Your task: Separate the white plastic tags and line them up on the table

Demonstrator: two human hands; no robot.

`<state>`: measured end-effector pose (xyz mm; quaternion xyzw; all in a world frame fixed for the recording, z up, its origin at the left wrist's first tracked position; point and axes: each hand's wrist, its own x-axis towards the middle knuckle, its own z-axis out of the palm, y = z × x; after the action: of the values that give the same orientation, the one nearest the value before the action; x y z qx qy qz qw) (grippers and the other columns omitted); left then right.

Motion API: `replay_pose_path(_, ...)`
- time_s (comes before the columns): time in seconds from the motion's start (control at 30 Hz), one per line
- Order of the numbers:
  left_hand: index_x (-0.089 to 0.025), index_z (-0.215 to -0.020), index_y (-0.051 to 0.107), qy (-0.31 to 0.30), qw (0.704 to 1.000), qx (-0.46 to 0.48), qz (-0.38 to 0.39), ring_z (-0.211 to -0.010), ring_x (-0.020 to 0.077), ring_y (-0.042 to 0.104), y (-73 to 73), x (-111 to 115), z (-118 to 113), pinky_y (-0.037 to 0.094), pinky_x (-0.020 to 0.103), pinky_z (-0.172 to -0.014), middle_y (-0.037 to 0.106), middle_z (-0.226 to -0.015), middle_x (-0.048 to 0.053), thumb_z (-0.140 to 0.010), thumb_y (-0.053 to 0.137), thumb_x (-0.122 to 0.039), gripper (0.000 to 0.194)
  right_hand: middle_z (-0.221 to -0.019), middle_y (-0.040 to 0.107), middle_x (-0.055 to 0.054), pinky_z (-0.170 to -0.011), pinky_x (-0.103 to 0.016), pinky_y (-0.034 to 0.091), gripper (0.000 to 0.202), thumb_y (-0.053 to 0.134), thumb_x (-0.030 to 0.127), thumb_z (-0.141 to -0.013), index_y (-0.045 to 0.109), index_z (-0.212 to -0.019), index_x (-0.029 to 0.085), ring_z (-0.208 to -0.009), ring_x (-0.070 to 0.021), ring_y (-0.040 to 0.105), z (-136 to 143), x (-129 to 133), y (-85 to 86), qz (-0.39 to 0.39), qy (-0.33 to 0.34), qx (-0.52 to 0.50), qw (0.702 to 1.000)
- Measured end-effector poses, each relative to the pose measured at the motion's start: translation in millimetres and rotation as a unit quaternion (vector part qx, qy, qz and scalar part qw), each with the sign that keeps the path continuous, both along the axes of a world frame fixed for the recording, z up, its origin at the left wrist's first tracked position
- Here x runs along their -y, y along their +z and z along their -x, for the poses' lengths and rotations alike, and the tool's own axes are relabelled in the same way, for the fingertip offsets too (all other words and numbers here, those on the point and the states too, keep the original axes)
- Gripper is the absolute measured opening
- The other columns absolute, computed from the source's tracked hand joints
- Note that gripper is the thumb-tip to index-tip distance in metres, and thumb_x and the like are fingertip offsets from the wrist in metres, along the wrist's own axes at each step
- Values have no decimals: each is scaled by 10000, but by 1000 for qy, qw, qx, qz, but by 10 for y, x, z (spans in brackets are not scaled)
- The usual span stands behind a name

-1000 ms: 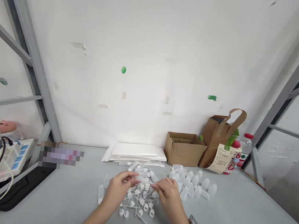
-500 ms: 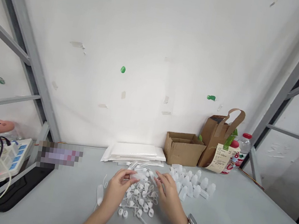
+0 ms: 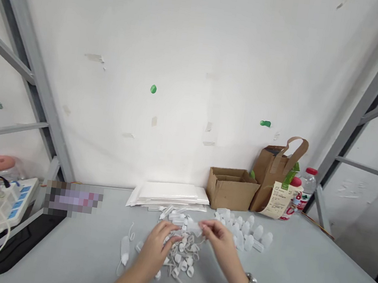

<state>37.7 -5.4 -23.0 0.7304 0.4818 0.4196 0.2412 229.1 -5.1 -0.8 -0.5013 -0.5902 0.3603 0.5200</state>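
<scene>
My right hand (image 3: 220, 239) pinches a translucent white plastic piece (image 3: 194, 227) between thumb and fingers above the pile. My left hand (image 3: 156, 249) reaches in from the other side, thumb and forefinger apart, close to the white caps. Below and between both hands lies a heap of small white caps with looped cords (image 3: 187, 256); my left hand hides part of it. Left of that hand, a translucent tube with a white cap and cord (image 3: 125, 248) lies on the grey table (image 3: 85, 249). Behind the fingers are several clear tubes (image 3: 166, 212).
Several translucent rounded sleeves (image 3: 248, 242) lie to the right. At the wall stand a stack of white packets (image 3: 171, 190), a cardboard box (image 3: 232, 194), a paper bag (image 3: 265, 171) and a bottle (image 3: 308, 181). A power strip (image 3: 17, 201) sits far left.
My left hand has come away from the translucent piece it held and moved slightly right and nearer. My right hand has shifted right, with a translucent piece now plainly in its fingers.
</scene>
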Motion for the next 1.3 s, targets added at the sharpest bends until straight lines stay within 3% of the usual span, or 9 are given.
replay_pose_path(0.1, -234, -966, 626, 33, 988, -126, -81, -939, 216, 560, -68, -82, 74, 463, 399, -838, 620, -955, 61, -812, 418, -189, 262, -766, 659, -56, -649, -292, 453, 372, 557, 515, -714, 654, -815, 170, -699, -177, 571, -339, -27, 215, -34, -76, 47, 995)
replay_pose_path(0.23, -212, -959, 629, 47, 972, -216, -85, -946, 221, 553, -120, -153, 113, 452, 398, -830, 631, -965, 67, -803, 410, -138, 279, -674, 641, -46, -558, -278, 419, 309, 526, 461, -715, 651, -744, 180, -607, -174, 540, -711, -37, 370, -24, -158, 185, 970)
replay_pose_path(0.33, -206, -990, 619, 52, 965, -244, -76, -957, 224, 550, -126, -152, 112, 446, 385, -827, 634, -978, 67, -790, 427, -134, 286, -589, 616, -29, -510, -273, 383, 246, 495, 396, -715, 630, -673, 194, -556, -178, 533, -826, -68, 327, 3, -179, 272, 945)
replay_pose_path(0.5, -219, -983, 620, 69, 959, -267, -63, -930, 223, 552, -128, -133, 126, 439, 360, -802, 626, -943, 62, -769, 451, -153, 280, -645, 647, -45, -531, -267, 371, 209, 463, 307, -735, 610, -634, 198, -588, -182, 558, -816, -148, 141, 18, -168, 375, 912)
replay_pose_path(0.9, -204, -918, 578, 101, 946, -306, -29, -921, 215, 541, -54, -103, 131, 379, 357, -812, 629, -928, 48, -757, 423, -106, 244, -744, 640, -66, -558, -267, 359, 206, 459, 213, -752, 642, -663, 185, -646, -193, 584, -691, -162, -8, 41, -148, 427, 891)
replay_pose_path(1.1, -210, -984, 589, 113, 963, -243, -29, -853, 193, 575, -104, -117, 152, 443, 316, -776, 571, -955, 60, -759, 390, -113, 316, -753, 639, -64, -578, -280, 386, 243, 459, 277, -776, 659, -866, 174, -647, -195, 589, -759, -163, 6, 42, -151, 420, 894)
replay_pose_path(1.2, -217, -1005, 587, 102, 975, -190, -41, -843, 192, 586, -93, -119, 145, 478, 321, -749, 552, -961, 64, -777, 381, -144, 315, -714, 626, -51, -563, -287, 397, 320, 421, 345, -809, 624, -978, 164, -619, -193, 579, -772, -156, 65, 17, -188, 380, 905)
replay_pose_path(1.3, -237, -1036, 576, 87, 981, -159, -72, -902, 196, 579, -89, -108, 123, 484, 355, -799, 556, -989, 62, -792, 375, -149, 328, -732, 621, -59, -563, -291, 415, 380, 369, 422, -847, 591, -1024, 169, -613, -187, 557, -622, -108, 100, -61, -211, 307, 926)
